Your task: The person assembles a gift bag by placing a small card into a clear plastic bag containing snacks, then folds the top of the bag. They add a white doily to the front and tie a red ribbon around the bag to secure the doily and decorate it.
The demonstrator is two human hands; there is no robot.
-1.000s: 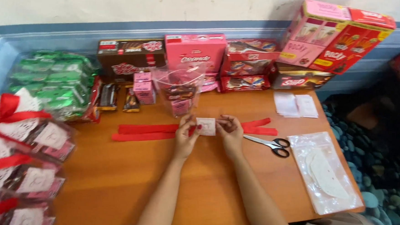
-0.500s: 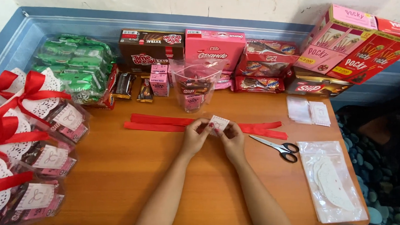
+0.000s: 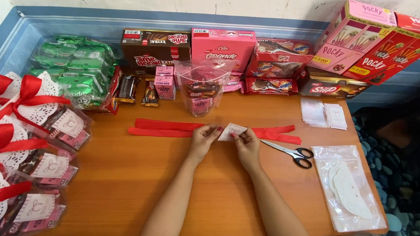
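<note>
Both my hands meet at the middle of the wooden table (image 3: 120,175). My left hand (image 3: 204,139) and my right hand (image 3: 247,144) pinch a small white card (image 3: 232,132) between their fingertips, just above the tabletop. Under and behind the card lie long red ribbon strips (image 3: 171,128), stretched left to right. A clear plastic bag (image 3: 203,86) holding small snack packs stands upright just beyond the ribbons. Black-handled scissors (image 3: 292,153) rest to the right of my right hand.
Snack boxes and packets line the back edge: brown, pink and red boxes (image 3: 223,47), green packets (image 3: 73,70). Wrapped gift bundles with red bows and white doilies (image 3: 22,137) fill the left side. A bag of white doilies (image 3: 350,187) and small clear bags (image 3: 323,113) lie right.
The view has shifted and drawn nearer. My hands stay together at the table's middle with the white card between them, turning it slightly.
</note>
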